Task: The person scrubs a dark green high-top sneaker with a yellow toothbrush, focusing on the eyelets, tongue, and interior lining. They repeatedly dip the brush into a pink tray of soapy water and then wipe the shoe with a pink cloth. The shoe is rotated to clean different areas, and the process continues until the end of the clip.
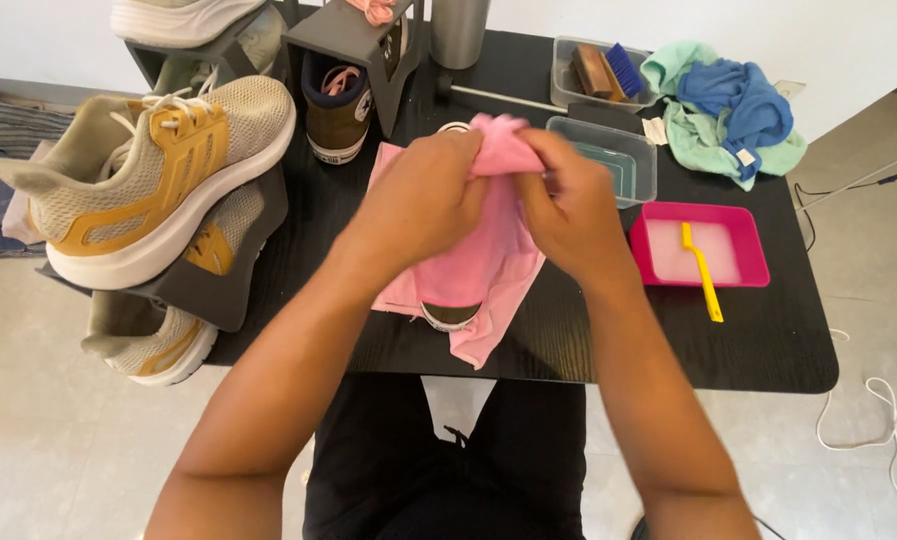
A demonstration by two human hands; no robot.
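**Both hands bunch pink cloth over a sneaker on black surface**

Left hand (pixel 424 200) and right hand (pixel 569 205) both grip the pink cloth (pixel 479 265), fingers clamped on its bunched top edge. Cloth is soft and thin, draped over a dark sneaker (pixel 449 315); only the white rubber toe rim shows below. It sits mid-surface, right in front of the person. Judging progress: wiping looks underway, shoe mostly covered, so how clean it is cannot be told. Black wood-grain surface (pixel 769 340). Pink plastic tray (pixel 754 245) of cloudy water with a yellow brush (pixel 704 270) to the right. Clear plastic tub (pixel 619 160) just behind. Mesh tan-and-mustard running shoe (pixel 159 180) on a grey rack at left. Teal and blue rags (pixel 734 115) crumpled at back right.
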